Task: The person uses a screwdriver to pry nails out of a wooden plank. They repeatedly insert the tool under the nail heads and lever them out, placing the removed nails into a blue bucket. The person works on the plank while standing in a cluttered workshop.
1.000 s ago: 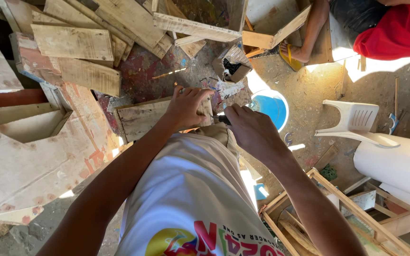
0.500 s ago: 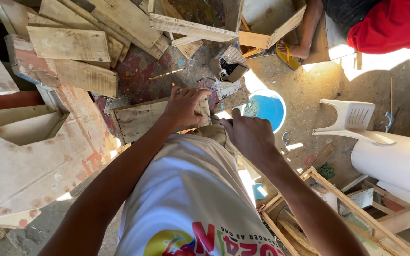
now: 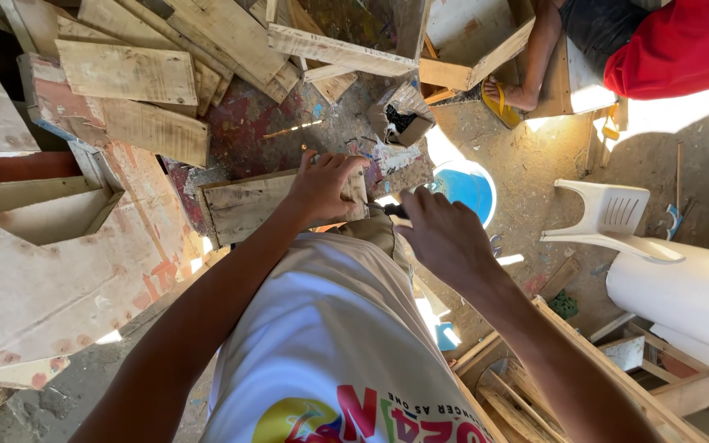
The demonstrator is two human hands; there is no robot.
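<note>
1. Overhead, in the head view, the left hand (image 3: 322, 184) clamps its fingers over the far end of a worn wooden board (image 3: 248, 205), which lies near centre.
2. At three o'clock of it, the right hand (image 3: 445, 238) is closed around a dark tool (image 3: 396, 211), mostly hidden.
3. At one o'clock, a blue bucket (image 3: 469, 190) is partly covered.

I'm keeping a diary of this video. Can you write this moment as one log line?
left hand: pressing on wooden board | right hand: gripping dark tool handle, tool type unclear | blue bucket beyond
</note>
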